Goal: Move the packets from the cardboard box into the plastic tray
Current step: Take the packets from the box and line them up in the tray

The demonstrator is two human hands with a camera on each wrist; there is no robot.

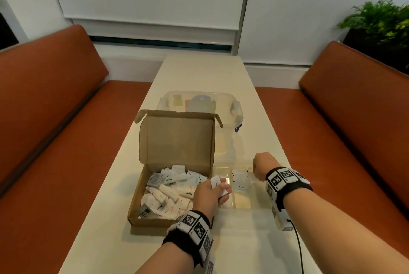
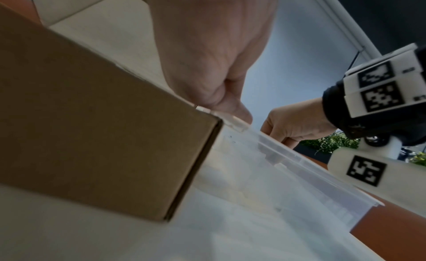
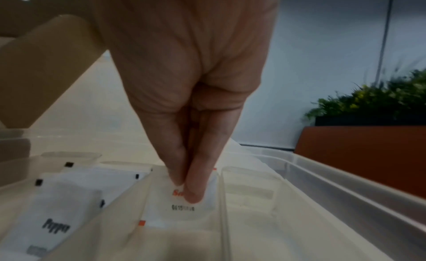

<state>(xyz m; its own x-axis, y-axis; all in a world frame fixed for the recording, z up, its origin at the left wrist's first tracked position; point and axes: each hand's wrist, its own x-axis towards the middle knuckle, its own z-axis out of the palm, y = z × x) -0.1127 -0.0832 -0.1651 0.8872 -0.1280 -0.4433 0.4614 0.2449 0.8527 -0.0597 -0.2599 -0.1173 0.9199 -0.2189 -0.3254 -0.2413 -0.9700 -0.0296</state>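
Observation:
An open cardboard box (image 1: pixel 135 205) holds several white sachets (image 1: pixel 168 194). To its right lies a clear plastic tray (image 1: pixel 243 204) with dividers. My left hand (image 1: pixel 221 187) grips a few white packets (image 1: pixel 215 181) above the box's right wall, at the tray's left edge; the left wrist view shows the left hand (image 2: pixel 207 64) and the packets (image 2: pixel 232 121) over the box corner (image 2: pixel 92 119). My right hand (image 3: pixel 189 190) is down in a middle compartment and pinches a packet with orange lettering (image 3: pixel 182 208). Pepper packets (image 3: pixel 57 219) lie in the compartment to its left.
A clear lidded storage container (image 1: pixel 234 107) stands behind the box on the long pale table (image 1: pixel 199 74). Orange benches (image 1: pixel 55 118) run along both sides. A potted plant (image 1: pixel 380 21) sits at the far right. A black cable (image 1: pixel 296 242) hangs from my right wrist.

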